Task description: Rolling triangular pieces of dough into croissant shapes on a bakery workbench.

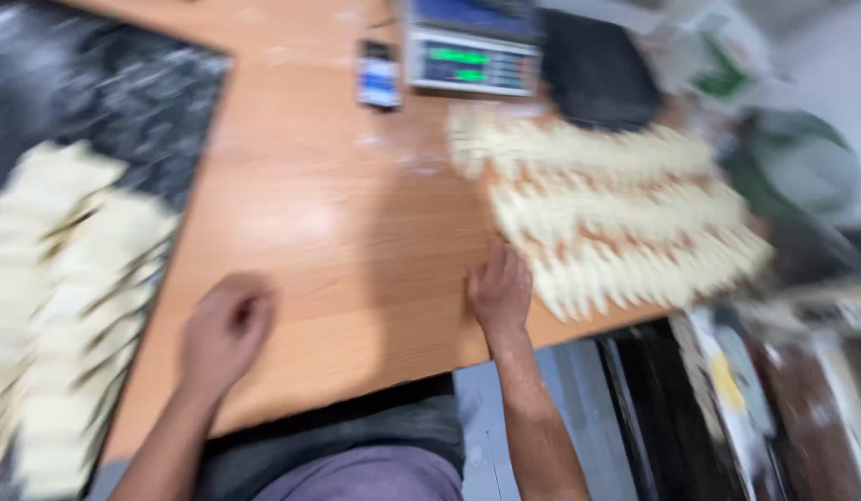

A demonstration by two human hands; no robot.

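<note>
Two hands on our worktop (356,232): right hand (498,289) flat, fingers spread, touching the near-left edge of the dough rows (616,223); left hand (224,329) loosely curled, empty. Risk: our right hand could squash or smear edge pieces.

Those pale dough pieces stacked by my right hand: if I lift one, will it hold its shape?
Probably not. The dough pieces look thin, long and pointed, so one would likely droop. They overlap in rows, so neighbours may stick or drag along. The right hand rests at their edge on the wooden table; the picture is blurred.
</note>
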